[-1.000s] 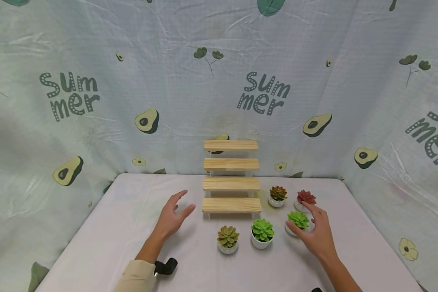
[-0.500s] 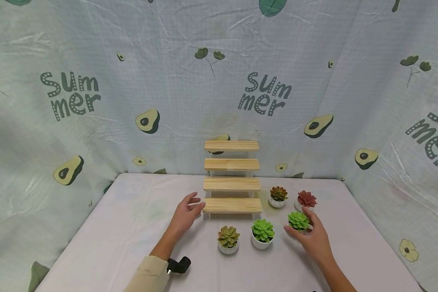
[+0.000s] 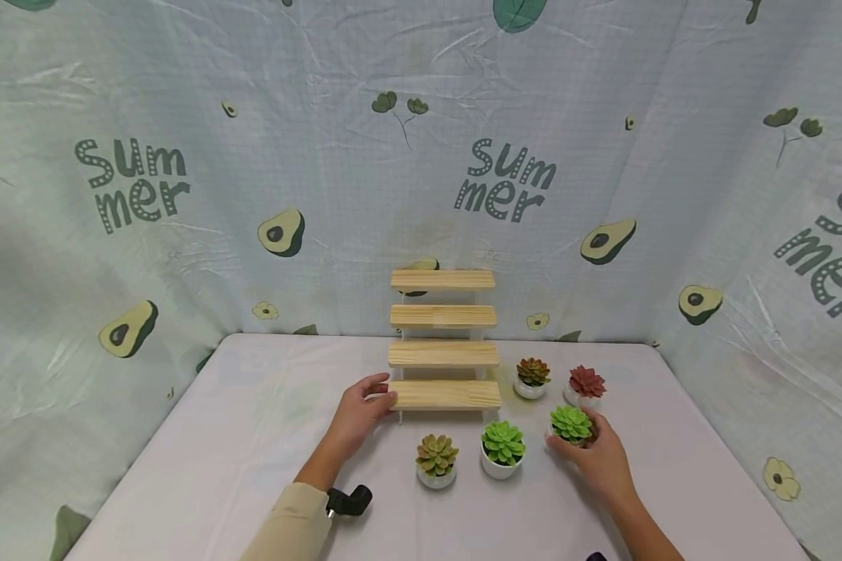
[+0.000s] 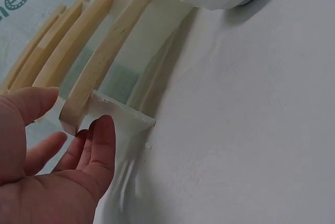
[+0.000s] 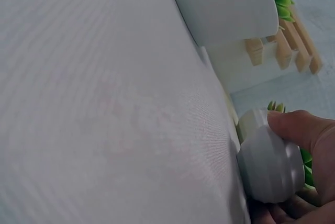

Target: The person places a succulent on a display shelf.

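My right hand holds a small potted succulent with bright green leaves. In the right wrist view its thumb lies against the white ridged pot, with the other fingers on the far side. At the left end of a wooden tiered shelf, my left hand has its fingers loosely bent around the lowest plank's end. The left wrist view shows the fingertips by the pale side panel and a gap between thumb and lowest plank. Whether the fingertips touch the panel I cannot tell.
In front of the shelf stand an olive-brown succulent and another bright green one. Right of the shelf are a brown-orange succulent and a red one. A printed cloth hangs behind the white table.
My left hand has moved right to the shelf's lowest plank end. My right hand has closed in around the bright green succulent's pot, which stays about where it was.
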Motion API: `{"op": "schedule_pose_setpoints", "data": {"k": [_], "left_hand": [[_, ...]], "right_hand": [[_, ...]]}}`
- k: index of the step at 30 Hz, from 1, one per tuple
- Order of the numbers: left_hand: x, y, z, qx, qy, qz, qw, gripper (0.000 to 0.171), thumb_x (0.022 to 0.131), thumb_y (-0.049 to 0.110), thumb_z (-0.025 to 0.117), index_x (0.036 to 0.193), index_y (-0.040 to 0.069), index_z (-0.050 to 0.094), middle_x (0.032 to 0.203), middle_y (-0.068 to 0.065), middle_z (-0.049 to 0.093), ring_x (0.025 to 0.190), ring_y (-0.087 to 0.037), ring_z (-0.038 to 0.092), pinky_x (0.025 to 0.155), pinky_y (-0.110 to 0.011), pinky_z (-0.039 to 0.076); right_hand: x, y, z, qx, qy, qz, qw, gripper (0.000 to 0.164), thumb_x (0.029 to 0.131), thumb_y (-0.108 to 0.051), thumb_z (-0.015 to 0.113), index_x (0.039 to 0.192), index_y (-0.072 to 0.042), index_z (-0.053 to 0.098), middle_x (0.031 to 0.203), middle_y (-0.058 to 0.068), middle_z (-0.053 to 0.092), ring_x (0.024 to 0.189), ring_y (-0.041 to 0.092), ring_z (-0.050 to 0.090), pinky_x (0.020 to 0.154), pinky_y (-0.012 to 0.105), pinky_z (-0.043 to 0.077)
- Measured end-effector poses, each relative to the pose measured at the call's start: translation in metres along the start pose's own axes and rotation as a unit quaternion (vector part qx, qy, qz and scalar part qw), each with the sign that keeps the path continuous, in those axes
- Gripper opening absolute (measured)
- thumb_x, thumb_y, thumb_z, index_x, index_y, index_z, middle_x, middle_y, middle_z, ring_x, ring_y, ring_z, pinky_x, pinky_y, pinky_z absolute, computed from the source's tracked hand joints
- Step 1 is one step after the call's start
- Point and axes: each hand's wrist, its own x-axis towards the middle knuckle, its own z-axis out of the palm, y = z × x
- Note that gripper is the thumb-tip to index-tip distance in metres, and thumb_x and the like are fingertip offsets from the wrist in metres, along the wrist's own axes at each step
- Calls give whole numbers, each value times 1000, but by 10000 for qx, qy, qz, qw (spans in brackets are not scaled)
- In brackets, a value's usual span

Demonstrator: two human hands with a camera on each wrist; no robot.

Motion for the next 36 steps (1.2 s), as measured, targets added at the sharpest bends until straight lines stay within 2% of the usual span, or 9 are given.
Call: {"op": "schedule_pose_setpoints", "data": {"k": [4, 9, 16, 23, 29, 32, 36], "left_hand": [[3, -1, -1, -89, -36, -11, 10000, 51, 95, 3, 69, 143, -4, 54, 126, -23, 59, 97, -19, 69, 83, -35, 62], [6, -1, -2, -204, -60, -53, 9998, 49, 94, -1, 69, 141, -6, 56, 123, -23, 59, 94, -17, 69, 79, -32, 62], [9, -3, -4, -450, -125, -97, 9989, 46, 93, -4, 68, 137, -7, 58, 119, -22, 63, 90, -16, 67, 77, -30, 61], [9, -3, -2, -571, -124, -151, 9982, 43, 93, -5, 68, 135, -9, 59, 116, -21, 66, 86, -14, 67, 74, -29, 60], [8, 0, 1, -636, -62, -291, 9975, 43, 93, -5, 68, 135, -8, 60, 114, -19, 65, 86, -15, 67, 75, -30, 60], [8, 0, 1, -654, -52, -328, 9973, 44, 93, -5, 69, 135, -8, 60, 113, -18, 65, 85, -15, 66, 75, -29, 59], [10, -3, 0, -706, -35, -364, 9968, 43, 92, -5, 69, 135, -8, 60, 111, -17, 66, 84, -15, 66, 73, -28, 59]], "right_hand": [[0, 1, 0, -36, 38, -7, 10000, 101, 83, -48, 83, 153, 6, 33, 150, 29, 49, 133, 38, 52, 108, 53, 45], [0, 2, 0, -156, 179, -34, 9997, 94, 81, -48, 85, 147, 5, 44, 139, 26, 60, 118, 29, 60, 94, 38, 52], [2, 3, 0, -113, 163, -34, 9998, 89, 79, -46, 87, 141, 5, 50, 129, 21, 66, 102, 19, 58, 78, 23, 48], [1, 1, -4, -187, 83, -115, 9997, 85, 81, -47, 86, 139, 5, 50, 113, 15, 66, 92, 18, 51, 72, 25, 43], [1, -1, -7, -329, 33, -143, 9994, 82, 83, -47, 84, 138, 4, 50, 97, 8, 60, 86, 18, 48, 68, 28, 38], [1, 1, -6, -359, 43, -108, 9993, 83, 83, -49, 83, 139, 3, 50, 100, 10, 62, 88, 19, 49, 70, 28, 39], [-1, 4, -4, -287, 33, -23, 9996, 87, 83, -52, 83, 142, 2, 50, 124, 17, 66, 100, 21, 54, 79, 28, 46]]}}
